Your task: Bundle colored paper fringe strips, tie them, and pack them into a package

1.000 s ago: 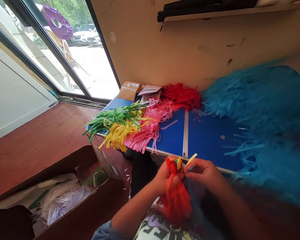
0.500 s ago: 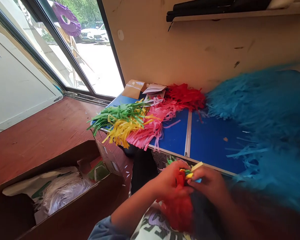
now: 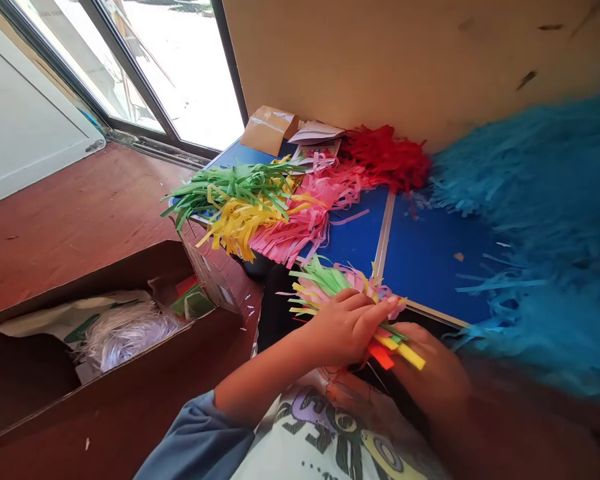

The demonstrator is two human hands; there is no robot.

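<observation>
A bundle of tissue-paper strips [image 3: 321, 279] in green, yellow, pink and red lies across my lap, by the table's front edge. My left hand [image 3: 345, 327] is closed around its middle from above, with the frayed strips fanning out beyond the knuckles. Flat yellow and orange-red ends stick out on the near right side. Against those ends is my right hand [image 3: 427, 367], curled at the bundle from below; it is blurred and its fingertips are mostly hidden behind the strips and my left hand.
Green [image 3: 235, 183], yellow [image 3: 245, 220], pink [image 3: 300, 230] and red fringe bundles [image 3: 387, 157] lie on the blue table [image 3: 420, 250]. A large blue fringe pile [image 3: 545, 193] covers its right side. At left, an open cardboard box [image 3: 145, 257] holds white shredded strips [image 3: 125, 333].
The view has tilted down. The red fringe that hung below my hands is out of sight. My left hand has turned palm-down over the bundle, whose multicoloured fringe now shows beyond it.
</observation>
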